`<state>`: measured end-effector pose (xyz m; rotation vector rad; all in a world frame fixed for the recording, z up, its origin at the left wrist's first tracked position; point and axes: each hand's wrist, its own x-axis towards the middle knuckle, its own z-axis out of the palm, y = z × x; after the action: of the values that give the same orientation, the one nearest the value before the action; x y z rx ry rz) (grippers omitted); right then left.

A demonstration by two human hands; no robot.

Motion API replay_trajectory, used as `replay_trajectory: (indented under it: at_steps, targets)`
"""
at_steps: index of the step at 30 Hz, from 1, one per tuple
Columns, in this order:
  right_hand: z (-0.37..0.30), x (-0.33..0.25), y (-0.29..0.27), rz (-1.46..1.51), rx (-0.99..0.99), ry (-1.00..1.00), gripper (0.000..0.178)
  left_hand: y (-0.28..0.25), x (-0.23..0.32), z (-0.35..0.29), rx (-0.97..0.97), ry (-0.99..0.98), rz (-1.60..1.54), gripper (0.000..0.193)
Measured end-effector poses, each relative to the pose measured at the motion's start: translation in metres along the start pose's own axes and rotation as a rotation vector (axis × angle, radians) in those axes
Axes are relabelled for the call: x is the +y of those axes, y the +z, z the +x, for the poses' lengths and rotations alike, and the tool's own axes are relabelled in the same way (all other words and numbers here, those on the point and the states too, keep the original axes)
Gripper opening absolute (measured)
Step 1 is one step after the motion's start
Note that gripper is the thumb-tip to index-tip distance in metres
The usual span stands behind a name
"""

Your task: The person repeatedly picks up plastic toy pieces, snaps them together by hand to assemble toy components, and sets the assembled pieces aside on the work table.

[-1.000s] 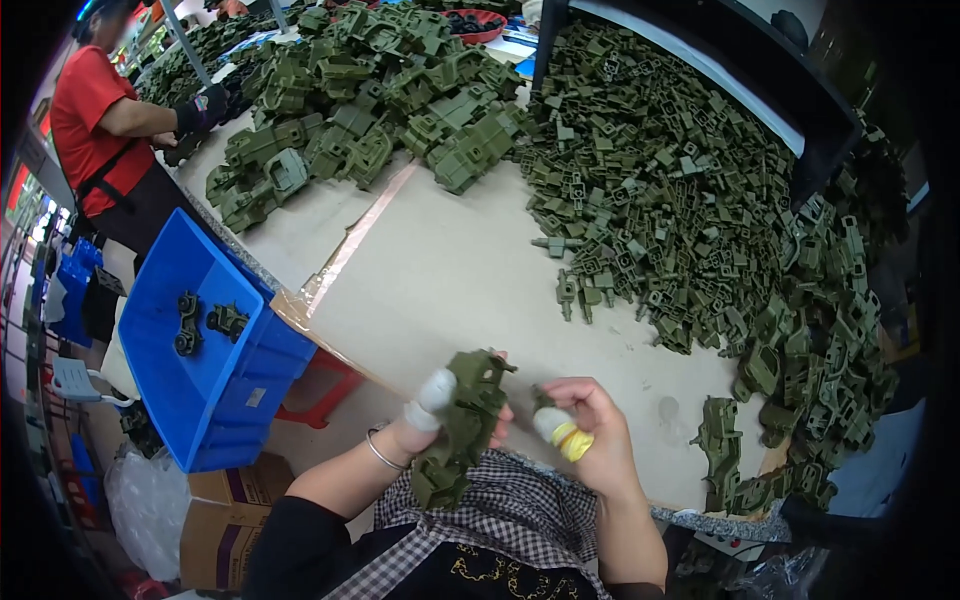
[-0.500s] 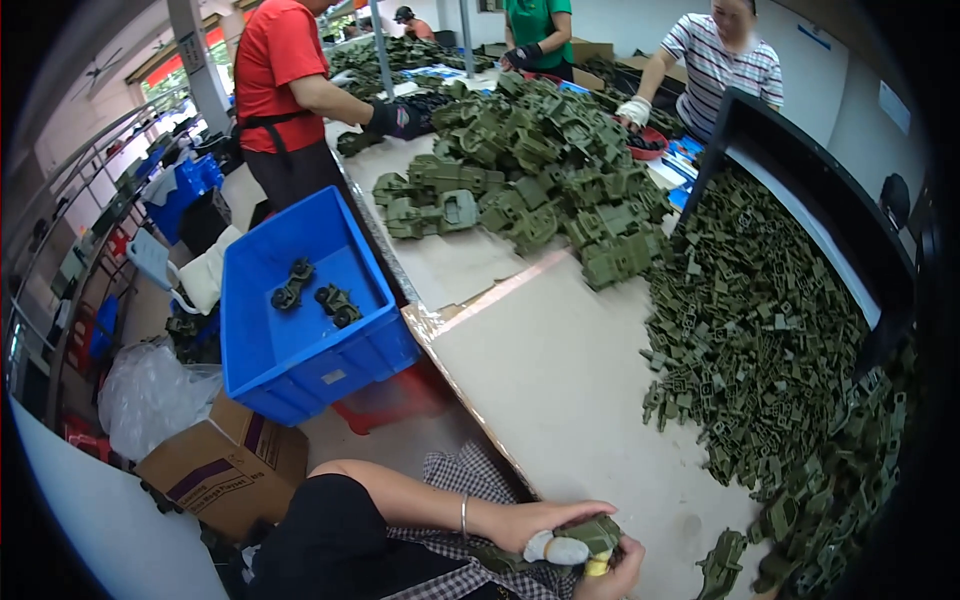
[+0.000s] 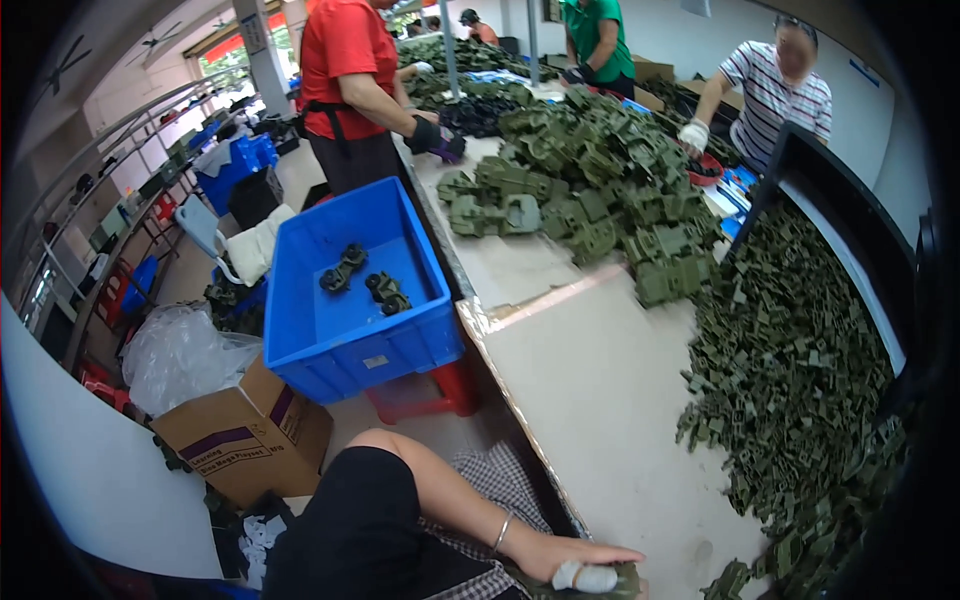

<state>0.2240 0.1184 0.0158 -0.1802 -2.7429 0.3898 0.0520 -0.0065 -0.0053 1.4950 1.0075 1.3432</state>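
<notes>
At the lower edge, my left hand [image 3: 560, 556] is closed on a dark green plastic toy vehicle part [image 3: 628, 576], pressing it between the fingers and a thumb wrapped in white. A bracelet [image 3: 503, 531] circles that wrist. Of my right hand only a sliver shows beside the part, at the picture's bottom; its fingers are hidden. A loose green part [image 3: 727, 581] lies on the table just right of the hands. Farther right spreads a large heap of small green parts [image 3: 800, 370].
Left of the table [image 3: 580, 370], a blue bin [image 3: 360, 350] holds two small vehicles with black wheels. Green vehicle bodies [image 3: 600, 190] are piled at the far end. A black-framed panel [image 3: 840, 220] borders the small parts. Co-workers stand around. A cardboard box [image 3: 245, 430] is at lower left.
The view has shifted, so the scene sits farther right and my hands lower in the picture. My right hand has mostly left the frame. The red-shirted person's gloved hand has moved.
</notes>
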Motion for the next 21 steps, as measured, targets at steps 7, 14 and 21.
replay_trajectory:
  at_steps: [7,14,21]
  targets:
    - [0.014,-0.006,-0.006,0.616,-0.105,0.254,0.021,-0.011,0.022,-0.013,0.003,-0.437,-0.314,0.042]
    - [0.034,-0.011,-0.030,0.572,-0.128,0.062,0.031,-0.018,0.040,0.002,-0.214,-0.359,-0.202,0.038]
    - [0.043,-0.012,-0.034,0.591,-0.273,0.212,0.027,-0.017,0.029,0.003,-0.052,-0.361,-0.100,0.038]
